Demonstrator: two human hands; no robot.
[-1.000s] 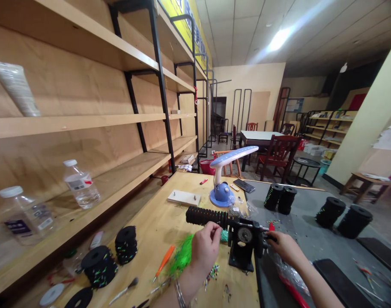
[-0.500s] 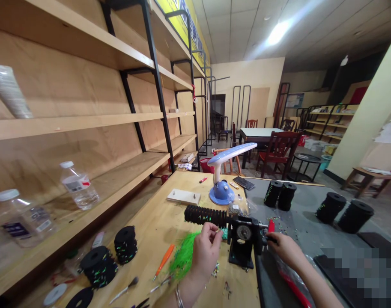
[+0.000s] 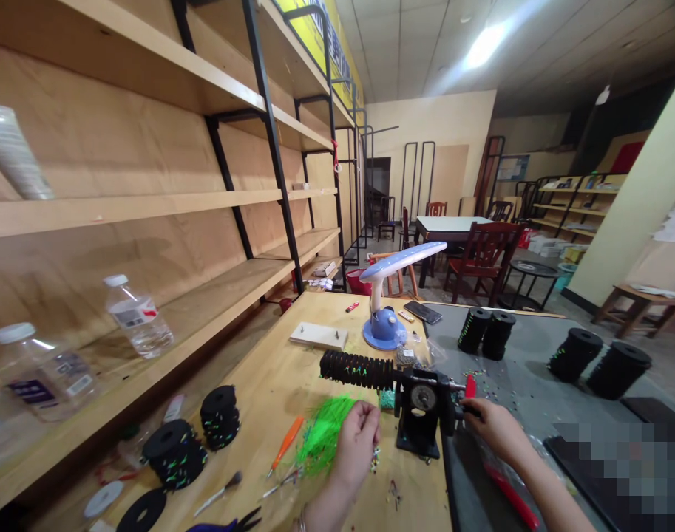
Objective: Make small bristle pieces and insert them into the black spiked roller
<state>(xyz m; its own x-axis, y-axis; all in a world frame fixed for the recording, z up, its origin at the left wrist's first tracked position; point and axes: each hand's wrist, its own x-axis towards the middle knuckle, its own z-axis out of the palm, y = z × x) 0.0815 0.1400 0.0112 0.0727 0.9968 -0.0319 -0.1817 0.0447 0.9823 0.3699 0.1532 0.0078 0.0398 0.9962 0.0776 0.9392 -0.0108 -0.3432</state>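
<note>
My left hand (image 3: 359, 436) is closed in a pinch over the near edge of a bundle of bright green fibres (image 3: 327, 430). What its fingertips hold, if anything, is too small to make out. My right hand (image 3: 489, 420) is closed at the right end of a black hand-cranked winder (image 3: 418, 432), on its crank handle, with the grip mostly hidden. A red handle (image 3: 470, 386) sticks up just above those fingers. From the winder's left side a row of stacked black foam discs (image 3: 356, 369) extends level, with small green bits along it.
Black foam spools (image 3: 219, 417) stand at left, others (image 3: 574, 356) at right. An orange-handled tool (image 3: 286, 445), a brush (image 3: 220, 491) and pliers (image 3: 226, 526) lie near the front. Behind the winder are a blue lamp (image 3: 382, 331), a white board (image 3: 318, 336) and a phone (image 3: 423, 312).
My left hand has come down and toward me, away from the foam discs to the green fibres. My right hand stays at the winder's right end.
</note>
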